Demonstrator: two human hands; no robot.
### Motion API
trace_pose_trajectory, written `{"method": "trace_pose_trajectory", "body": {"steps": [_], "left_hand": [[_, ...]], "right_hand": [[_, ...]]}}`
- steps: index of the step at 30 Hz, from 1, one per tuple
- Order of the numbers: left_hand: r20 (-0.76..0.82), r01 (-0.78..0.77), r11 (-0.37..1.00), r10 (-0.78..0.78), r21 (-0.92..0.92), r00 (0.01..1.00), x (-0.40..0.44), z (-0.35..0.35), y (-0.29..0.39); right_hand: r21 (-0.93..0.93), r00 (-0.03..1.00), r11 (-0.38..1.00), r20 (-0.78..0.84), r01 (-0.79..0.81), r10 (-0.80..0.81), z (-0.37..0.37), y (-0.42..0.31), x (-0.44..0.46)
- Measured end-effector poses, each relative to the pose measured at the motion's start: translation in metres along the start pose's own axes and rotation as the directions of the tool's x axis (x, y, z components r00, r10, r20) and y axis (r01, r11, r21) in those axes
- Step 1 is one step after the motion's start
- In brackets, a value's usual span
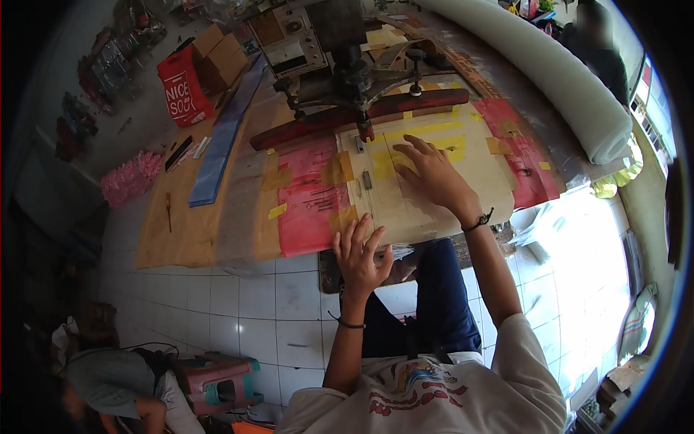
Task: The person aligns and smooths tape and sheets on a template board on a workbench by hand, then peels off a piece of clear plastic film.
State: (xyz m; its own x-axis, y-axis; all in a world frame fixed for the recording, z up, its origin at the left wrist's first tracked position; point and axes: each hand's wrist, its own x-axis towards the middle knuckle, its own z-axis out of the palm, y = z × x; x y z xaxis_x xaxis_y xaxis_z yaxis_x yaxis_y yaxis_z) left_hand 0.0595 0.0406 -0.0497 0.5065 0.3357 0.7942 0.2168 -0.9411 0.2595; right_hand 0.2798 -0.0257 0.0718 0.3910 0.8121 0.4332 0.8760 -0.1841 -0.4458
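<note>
My left hand point(359, 252) rests with its fingers spread at the front edge of the work surface, over the border of a red sheet point(307, 206) and a beige board point(405, 224). My right hand point(434, 173) reaches over the board, fingers apart, near yellow tape strips point(452, 148). Neither hand holds anything that shows. A small metal piece point(367, 180) lies on the board between the hands. Beyond them stands a machine point(354, 76) with a long dark red bar point(426, 103) across the board. Another red sheet point(531, 166) lies on the right.
Blue strips point(225, 137), a screwdriver point(170, 212) and a red bag point(184, 87) are on the left of the table. A thick white roll point(549, 79) runs along the back right. One person bends at lower left point(112, 380); another is at upper right point(596, 54).
</note>
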Motion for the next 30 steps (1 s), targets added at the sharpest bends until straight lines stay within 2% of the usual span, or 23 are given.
{"method": "trace_pose_trajectory", "body": {"steps": [3,6,21,30], "left_hand": [[0.001,-0.01,1.0,0.01,0.004,1.0,-0.001,0.001,-0.001],[0.003,-0.009,1.0,0.009,0.016,1.0,-0.001,0.0,-0.002],[-0.012,-0.022,0.999,0.022,0.04,1.0,-0.003,0.004,-0.004],[0.004,-0.013,1.0,0.013,0.011,1.0,-0.004,0.002,-0.005]], "right_hand": [[-0.087,0.991,0.989,0.078,0.117,-0.11,0.024,-0.005,0.001],[-0.123,0.978,0.986,0.188,0.11,-0.086,0.027,-0.005,-0.001],[-0.188,0.989,0.978,0.129,0.092,-0.068,0.026,-0.008,-0.001],[-0.228,0.982,0.971,0.187,0.073,-0.03,0.023,-0.01,-0.004]]}}
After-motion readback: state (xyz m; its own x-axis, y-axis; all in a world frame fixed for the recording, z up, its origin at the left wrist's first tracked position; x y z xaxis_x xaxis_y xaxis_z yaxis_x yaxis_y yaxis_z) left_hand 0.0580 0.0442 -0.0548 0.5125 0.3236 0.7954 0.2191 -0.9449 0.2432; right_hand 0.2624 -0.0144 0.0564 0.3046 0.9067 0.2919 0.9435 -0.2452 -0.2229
